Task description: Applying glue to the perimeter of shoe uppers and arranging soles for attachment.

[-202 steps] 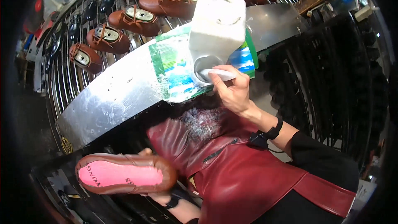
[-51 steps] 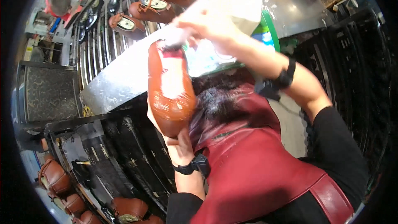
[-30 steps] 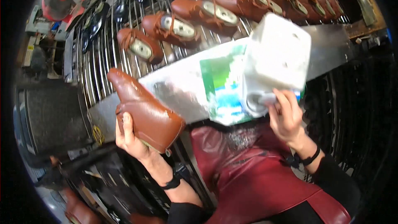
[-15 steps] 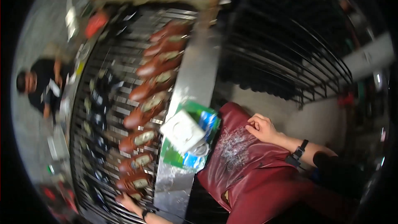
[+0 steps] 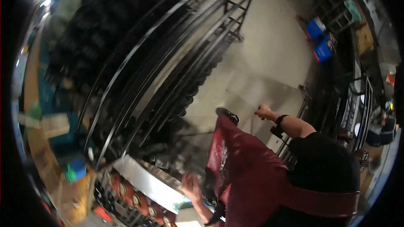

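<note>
My left hand [image 5: 192, 186] is raised beside the metal ledge, blurred, with its fingers apart and nothing seen in it. My right hand [image 5: 264, 112] hangs over the floor, its fingers curled in and no object showing in them. Between the two arms spreads a dark red apron [image 5: 252, 164] with a pale, worn patch. The brown leather shoes [image 5: 139, 201] stand in a row along the slatted rack at lower left, apart from both hands. Next to my left forearm, a white box [image 5: 188, 217] is partly cut off by the lower edge.
A long black rack [image 5: 139, 59] packed with dark items fills the upper left. Blue boxes [image 5: 322, 48] stand on the floor [image 5: 269, 59] at upper right. More metal racks [image 5: 353, 105] line the right side. The bare metal ledge [image 5: 145, 180] borders the shoe rack.
The view has swung right, away from the shoe rack, toward the floor and black rack. My left hand has left the shoe it was touching. The right hand is off the apron, fingers curled tighter.
</note>
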Available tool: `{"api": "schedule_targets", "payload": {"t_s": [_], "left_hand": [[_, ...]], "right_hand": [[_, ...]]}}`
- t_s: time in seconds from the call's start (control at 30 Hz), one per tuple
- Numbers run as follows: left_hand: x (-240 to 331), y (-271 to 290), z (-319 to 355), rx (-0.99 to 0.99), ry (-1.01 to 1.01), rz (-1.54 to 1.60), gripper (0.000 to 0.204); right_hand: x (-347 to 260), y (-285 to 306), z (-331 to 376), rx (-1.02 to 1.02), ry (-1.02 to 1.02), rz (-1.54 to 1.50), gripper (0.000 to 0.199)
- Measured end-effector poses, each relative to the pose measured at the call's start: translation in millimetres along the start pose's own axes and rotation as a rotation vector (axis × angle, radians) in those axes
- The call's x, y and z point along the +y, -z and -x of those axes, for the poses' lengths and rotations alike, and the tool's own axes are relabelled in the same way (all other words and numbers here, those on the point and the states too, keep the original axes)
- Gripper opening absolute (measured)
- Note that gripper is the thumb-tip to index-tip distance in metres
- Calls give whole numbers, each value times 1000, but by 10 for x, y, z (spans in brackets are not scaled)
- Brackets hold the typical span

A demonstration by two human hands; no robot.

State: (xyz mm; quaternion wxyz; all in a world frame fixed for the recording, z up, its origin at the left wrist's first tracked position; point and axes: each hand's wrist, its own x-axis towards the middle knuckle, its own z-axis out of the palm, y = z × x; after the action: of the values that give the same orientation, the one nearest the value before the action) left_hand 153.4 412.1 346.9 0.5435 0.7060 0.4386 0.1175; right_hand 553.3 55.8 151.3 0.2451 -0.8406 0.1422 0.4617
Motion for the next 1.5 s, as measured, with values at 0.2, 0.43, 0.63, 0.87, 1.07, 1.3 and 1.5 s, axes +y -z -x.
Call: {"api": "schedule_targets", "payload": {"t_s": [0.2,0.43,0.63,0.87,1.07,1.3,1.5], "left_hand": [[489,-2658,-2271,-613,111,-205,41],[-58,-5805,-3682,-726,619,119,52],[-1076,-7008,-4845,-250,832,454,64],[-1427,-7741,-5193,3,691,541,48],[-1740,-7612,-6284,-390,235,465,50],[-1054,-7180,-5010,-413,1016,720,36],[45,-5113,-4450,-600,1276,666,36]], "right_hand": [[-373,119,-1461,-94,129,83,37],[-222,-167,-3292,319,167,-101,44],[-1416,-131,-4260,74,88,-637,63],[-1946,162,-5446,258,403,-710,81],[-2824,711,-5680,333,429,-530,75],[-1624,524,-5118,80,157,-1100,40],[-1600,810,-2471,-100,-148,-1143,26]]}}
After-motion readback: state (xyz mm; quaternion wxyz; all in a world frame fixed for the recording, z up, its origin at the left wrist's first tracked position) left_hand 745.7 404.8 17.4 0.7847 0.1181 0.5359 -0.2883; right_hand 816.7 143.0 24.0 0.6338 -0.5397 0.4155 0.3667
